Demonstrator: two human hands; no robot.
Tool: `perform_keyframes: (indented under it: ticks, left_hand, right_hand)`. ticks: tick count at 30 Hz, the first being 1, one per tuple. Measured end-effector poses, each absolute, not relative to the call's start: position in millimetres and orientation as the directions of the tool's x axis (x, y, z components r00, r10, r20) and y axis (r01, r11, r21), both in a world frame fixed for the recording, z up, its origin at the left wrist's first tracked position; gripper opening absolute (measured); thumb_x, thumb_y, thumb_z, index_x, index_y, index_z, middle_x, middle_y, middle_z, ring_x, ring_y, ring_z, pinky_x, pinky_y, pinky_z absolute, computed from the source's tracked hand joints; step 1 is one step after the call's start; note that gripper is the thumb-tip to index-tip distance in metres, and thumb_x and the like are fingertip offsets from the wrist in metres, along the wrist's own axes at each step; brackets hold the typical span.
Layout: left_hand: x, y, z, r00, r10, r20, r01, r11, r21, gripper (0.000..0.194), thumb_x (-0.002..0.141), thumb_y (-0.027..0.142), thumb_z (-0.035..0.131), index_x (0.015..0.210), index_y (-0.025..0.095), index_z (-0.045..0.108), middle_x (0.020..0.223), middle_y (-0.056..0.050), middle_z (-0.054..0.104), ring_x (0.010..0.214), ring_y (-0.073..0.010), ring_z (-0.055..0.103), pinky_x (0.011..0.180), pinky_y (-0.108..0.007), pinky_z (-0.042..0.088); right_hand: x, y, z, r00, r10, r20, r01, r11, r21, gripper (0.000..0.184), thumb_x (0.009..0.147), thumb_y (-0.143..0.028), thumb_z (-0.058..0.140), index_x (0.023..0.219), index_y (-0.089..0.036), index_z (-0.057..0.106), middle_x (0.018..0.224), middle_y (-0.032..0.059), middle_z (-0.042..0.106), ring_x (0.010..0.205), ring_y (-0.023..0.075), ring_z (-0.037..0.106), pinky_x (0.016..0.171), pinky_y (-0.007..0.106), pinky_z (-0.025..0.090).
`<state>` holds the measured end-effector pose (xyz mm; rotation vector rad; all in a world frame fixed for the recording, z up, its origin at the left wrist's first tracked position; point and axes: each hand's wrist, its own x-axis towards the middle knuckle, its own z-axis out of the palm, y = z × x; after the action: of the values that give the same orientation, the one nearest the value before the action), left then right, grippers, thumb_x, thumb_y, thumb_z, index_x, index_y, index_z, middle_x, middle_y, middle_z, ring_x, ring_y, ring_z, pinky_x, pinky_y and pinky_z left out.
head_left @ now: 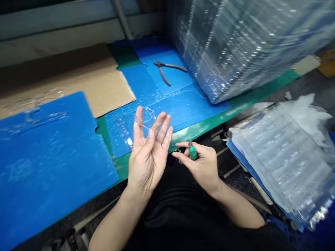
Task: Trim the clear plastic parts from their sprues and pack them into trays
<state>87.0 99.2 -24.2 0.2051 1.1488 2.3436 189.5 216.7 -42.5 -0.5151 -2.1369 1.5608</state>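
My left hand point(149, 157) is turned palm up above the bench edge, with its fingers spread behind a thin clear plastic piece point(148, 123). The thumb rests against this piece, whose outline is hard to make out. Close on the right, my right hand point(200, 160) is curled around a small knife with a green handle point(193, 153), its short blade pointing up. Its thumb and forefinger nearly meet beside small clear bits point(178, 156). Beyond my hands, a pair of cutting pliers point(167, 69) lies spread on the blue sheet.
Blue sheets point(52, 157) cover the green bench point(204, 123), with scattered clear plastic scraps point(44, 120). Brown cardboard point(110, 89) lies at the back left. A large plastic-wrapped stack point(225, 45) stands at the back right. Lower right, a bagged stack of clear trays point(285, 157) sits beside the bench.
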Motion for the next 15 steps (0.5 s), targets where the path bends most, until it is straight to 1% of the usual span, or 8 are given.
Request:
perform_keyframes:
  ticks: [4, 6, 8, 10, 12, 13, 15]
  left_hand:
    - [99, 124, -29, -0.819, 0.559, -0.128, -0.431, -0.453, 0.78, 0.051, 0.108, 0.026, 0.068, 0.152, 0.05, 0.058, 0.13, 0.004, 0.077, 0.142, -0.0149, 0.066, 0.129, -0.036, 0.049]
    - [100, 135, -34, -0.8, 0.584, -0.138, -0.441, -0.417, 0.794, 0.054, 0.106, 0.025, 0.072, 0.15, 0.052, 0.059, 0.125, 0.005, 0.077, 0.138, -0.0137, 0.068, 0.126, -0.034, 0.052]
    - [98, 144, -38, -0.782, 0.61, -0.13, -0.438, -0.389, 0.81, 0.055, 0.104, 0.024, 0.074, 0.149, 0.053, 0.061, 0.122, 0.006, 0.078, 0.137, -0.0142, 0.068, 0.125, -0.034, 0.054]
    - [96, 151, -41, -0.791, 0.606, -0.088, -0.39, -0.388, 0.835, 0.052, 0.104, 0.023, 0.072, 0.146, 0.054, 0.064, 0.124, 0.008, 0.078, 0.139, -0.0143, 0.066, 0.127, -0.034, 0.053]
    - [97, 155, -41, -0.831, 0.557, 0.002, -0.271, -0.407, 0.872, 0.048, 0.107, 0.022, 0.067, 0.143, 0.054, 0.066, 0.131, 0.009, 0.076, 0.145, -0.0134, 0.062, 0.131, -0.035, 0.048]
    - [99, 155, -40, -0.85, 0.523, 0.056, -0.195, -0.413, 0.89, 0.048, 0.108, 0.022, 0.065, 0.144, 0.055, 0.065, 0.137, 0.01, 0.074, 0.148, -0.0129, 0.058, 0.134, -0.035, 0.045]
    - [103, 156, -38, -0.869, 0.469, 0.159, -0.056, -0.412, 0.91, 0.046, 0.111, 0.026, 0.06, 0.146, 0.055, 0.062, 0.149, 0.01, 0.067, 0.155, -0.0133, 0.052, 0.137, -0.038, 0.04]
  right_hand:
    - [208, 228, -43, -0.811, 0.573, 0.117, 0.08, 0.306, -0.949, 0.021, 0.09, -0.034, 0.092, 0.103, -0.018, 0.085, 0.073, -0.0026, 0.07, 0.06, 0.0109, 0.058, 0.066, 0.024, 0.052]
    - [217, 237, -43, -0.798, 0.595, 0.1, 0.1, 0.294, -0.951, 0.024, 0.091, -0.038, 0.091, 0.102, -0.017, 0.085, 0.075, -0.002, 0.071, 0.062, 0.0111, 0.059, 0.067, 0.025, 0.051]
    - [226, 248, -43, -0.793, 0.608, 0.049, 0.137, 0.255, -0.957, 0.026, 0.091, -0.04, 0.091, 0.1, -0.017, 0.084, 0.074, -0.003, 0.068, 0.063, 0.0107, 0.058, 0.067, 0.025, 0.049]
    - [234, 258, -41, -0.769, 0.638, -0.04, 0.18, 0.157, -0.971, 0.029, 0.088, -0.04, 0.092, 0.104, -0.018, 0.083, 0.069, -0.0065, 0.06, 0.062, 0.0096, 0.053, 0.066, 0.024, 0.046]
    - [240, 263, -41, -0.74, 0.658, -0.14, 0.174, -0.014, -0.985, 0.034, 0.084, -0.038, 0.095, 0.109, -0.019, 0.082, 0.065, -0.0092, 0.052, 0.06, 0.0088, 0.047, 0.063, 0.024, 0.042]
    - [242, 264, -42, -0.737, 0.649, -0.19, 0.151, -0.116, -0.982, 0.036, 0.082, -0.038, 0.096, 0.108, -0.018, 0.081, 0.064, -0.0097, 0.049, 0.059, 0.0085, 0.045, 0.059, 0.023, 0.04]
    - [242, 261, -45, -0.739, 0.62, -0.262, 0.084, -0.301, -0.95, 0.034, 0.081, -0.04, 0.096, 0.099, -0.017, 0.08, 0.062, -0.0094, 0.048, 0.053, 0.0078, 0.041, 0.05, 0.023, 0.034]
